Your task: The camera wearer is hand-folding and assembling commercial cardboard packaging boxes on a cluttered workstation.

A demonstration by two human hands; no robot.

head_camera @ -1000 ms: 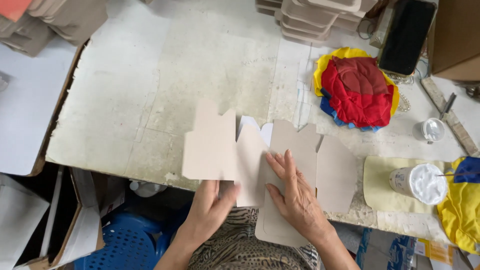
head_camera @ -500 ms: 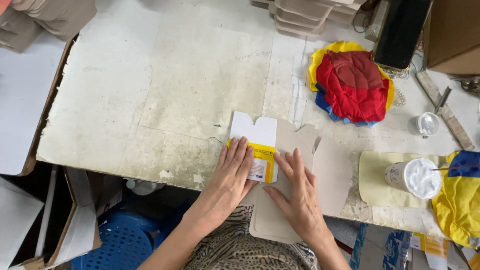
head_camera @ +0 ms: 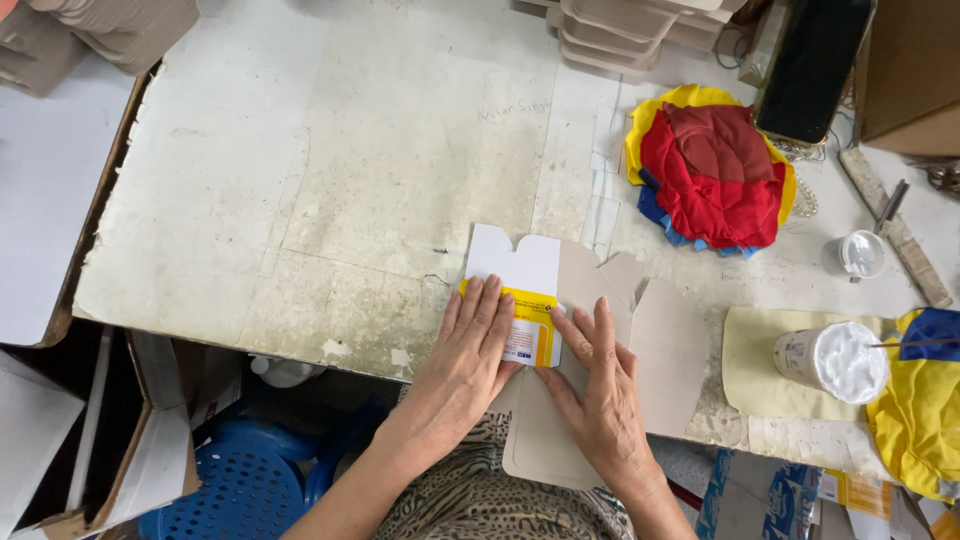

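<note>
A flat die-cut cardboard box blank [head_camera: 655,340] lies at the near edge of the worn white table [head_camera: 330,180]. One panel is folded over, showing its white and yellow printed face [head_camera: 520,275]. My left hand [head_camera: 470,345] presses flat on that folded panel, fingers together. Beside it, my right hand [head_camera: 595,385] presses flat on the grey inner side of the blank. Part of the blank hangs over the table edge toward me.
A pile of red, yellow and blue cloth [head_camera: 715,170] sits at the right. A glue pot with white paste [head_camera: 832,360] stands on a yellowish sheet, a small cup [head_camera: 858,252] behind it. Stacked grey blanks [head_camera: 630,30] lie at the back. A blue stool [head_camera: 235,490] is below.
One panel of the blank was folded over from left to right, turning its white and yellow printed face up. My left hand came onto it and now presses it down.
</note>
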